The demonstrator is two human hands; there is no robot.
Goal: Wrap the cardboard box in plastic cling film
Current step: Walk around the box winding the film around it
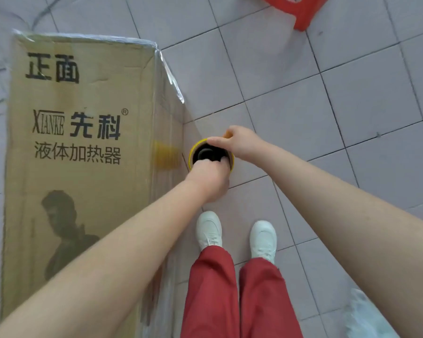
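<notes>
A tall brown cardboard box (83,147) with black printed characters fills the left of the head view. Shiny cling film covers its top edge and right side. Just right of the box I hold the cling film roll (211,154) upright, seen from above as a yellow rim around a black core. My left hand (209,180) grips the near side of the roll's top. My right hand (237,142) pinches the far rim from above. A stretch of film runs from the roll to the box's right face.
The floor is pale tiles (303,106) with dark grout. A red plastic stool (300,11) stands at the top right. My white shoes (237,236) and red trousers are below the roll. Crumpled clear plastic (366,315) lies at the bottom right.
</notes>
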